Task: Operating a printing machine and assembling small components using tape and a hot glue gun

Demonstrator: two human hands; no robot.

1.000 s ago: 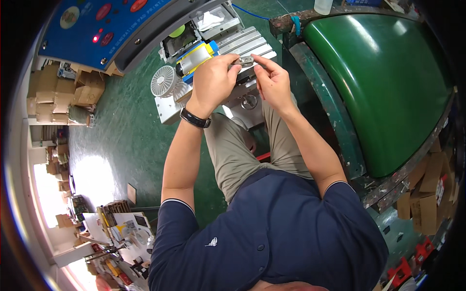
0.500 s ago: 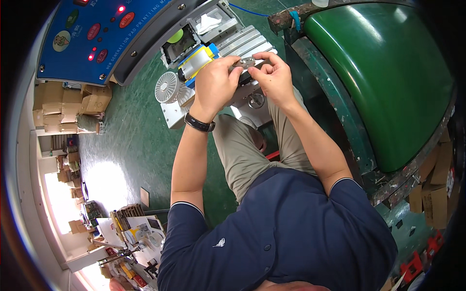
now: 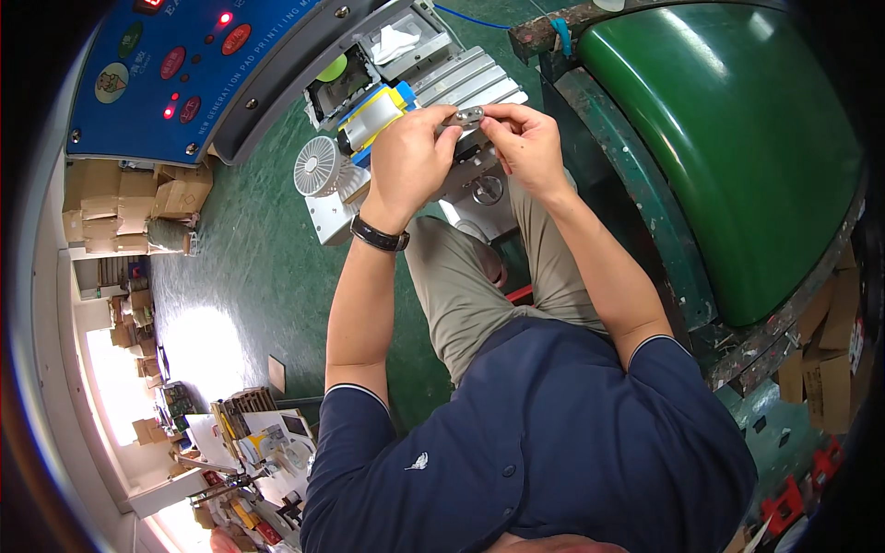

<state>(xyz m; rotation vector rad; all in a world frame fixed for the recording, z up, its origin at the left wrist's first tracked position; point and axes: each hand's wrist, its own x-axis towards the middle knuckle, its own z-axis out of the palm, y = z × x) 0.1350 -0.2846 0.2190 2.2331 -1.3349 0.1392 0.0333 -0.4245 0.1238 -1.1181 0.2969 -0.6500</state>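
A small grey metal piece (image 3: 467,117) with round shiny spots sits between my hands, above the pad printing machine. My left hand (image 3: 407,161) pinches its left end between thumb and forefinger; a black band is on that wrist. At the right end, my right hand (image 3: 530,152) has thumb and forefinger closed together, its other fingers curled. Whether anything small lies between those right fingertips is too small to tell. Behind the hands lie a silver roll-like part with yellow and blue edges (image 3: 376,118) and a ribbed metal bed (image 3: 470,78).
A blue control panel (image 3: 184,83) with lit red lights juts in at upper left. A small white fan (image 3: 317,167) stands left of my left hand. To the right is a large green curved cover (image 3: 719,147). Cardboard boxes (image 3: 120,198) are stacked at far left.
My right hand has shifted slightly right, and its thumb and forefinger have come together at the piece's right end. The left hand stays nearly still.
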